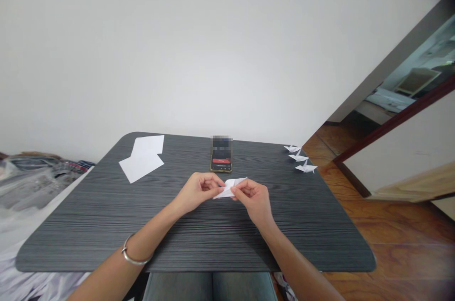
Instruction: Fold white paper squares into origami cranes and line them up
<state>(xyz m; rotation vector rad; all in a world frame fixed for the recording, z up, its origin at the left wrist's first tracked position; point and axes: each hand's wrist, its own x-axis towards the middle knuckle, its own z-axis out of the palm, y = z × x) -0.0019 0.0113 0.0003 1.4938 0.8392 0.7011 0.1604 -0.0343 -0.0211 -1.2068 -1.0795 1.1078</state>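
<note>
A small piece of folded white paper (229,187) is held above the middle of the dark table (227,239). My left hand (199,191) pinches its left side between thumb and fingers. On its right side, my right hand (253,196) grips it the same way, thumb on top. Creases and a pointed right corner show on the paper; the fingertips cover part of it. Just beyond the hands lies a phone (221,155) with a lit screen.
Two sheets of white paper (142,166) overlap at the table's back left. Three folded paper cranes (298,158) stand in a row near the right edge. A white wall (220,54) rises behind the table. Plastic-covered things (28,192) lie to the left.
</note>
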